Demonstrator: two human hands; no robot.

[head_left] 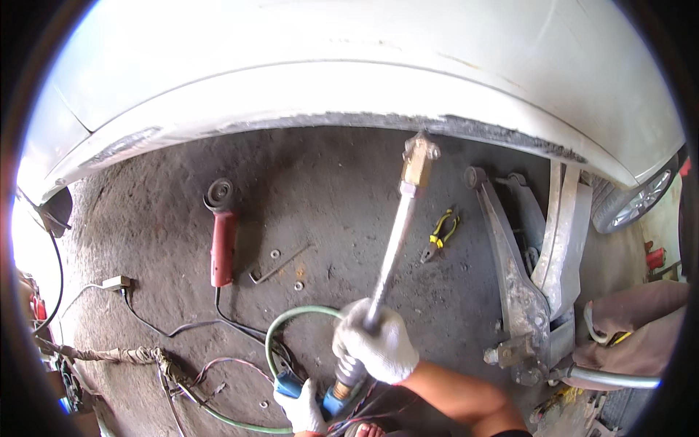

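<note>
A slide hammer dent puller (393,247) slants up from my hands to the lower sill (502,132) of a white car. Its brass-coloured tip (416,169) appears to meet the scraped, bare-metal strip along the sill's edge. My right hand (375,341), in a white knit glove, wraps round the puller's shaft at its sliding weight. Below it, my gloved left hand (301,409) grips the blue handle (289,384) at the tool's rear end. A green cable (295,312) curves up beside the handle.
On the dark floor lie a red angle grinder (222,247), yellow-black pliers (440,231), a bent rod (282,264) and several small rings. A metal floor jack (517,284) stands at right, near brown cloth (633,320). Cables (171,331) and a wrapped hose (109,355) run along the left.
</note>
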